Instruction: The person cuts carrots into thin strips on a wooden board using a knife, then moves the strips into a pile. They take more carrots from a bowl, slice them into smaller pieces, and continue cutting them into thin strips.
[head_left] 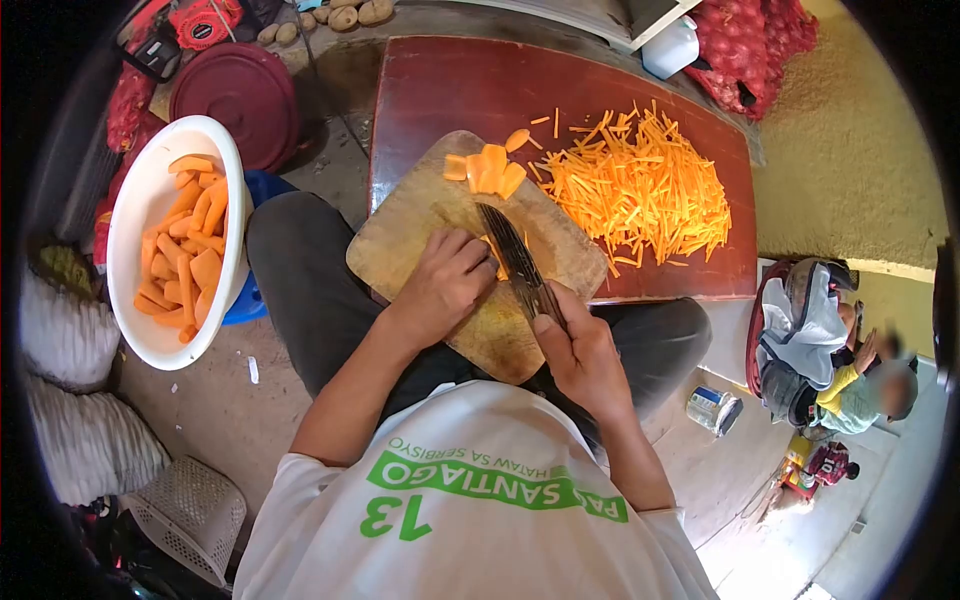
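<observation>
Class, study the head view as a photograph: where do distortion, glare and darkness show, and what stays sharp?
Head view: the red table's far edge bows in a curve, as through a very wide lens; the corners fall to black; the floor at lower right is washed out near white; the knife in the right hand has clear outlines.

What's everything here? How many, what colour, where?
Table: 1, red, ahead
Cutting board: 1, brown, centre
Knife: 1, dark, over board
Carrot slices: several, orange, on board
Carrot strips: heap, orange, on table
Basin: 1, white, left
Carrots: many, orange, in basin
Tub: 1, maroon, beyond basin
Mesh sacks: several, red, far corners
Sacks: 2, white, far left
Basket: 1, pale, lower left
People: at least 2, mixed clothes, right
Left hand: 1, bare, near knife
Right hand: 1, bare, holding knife
</observation>
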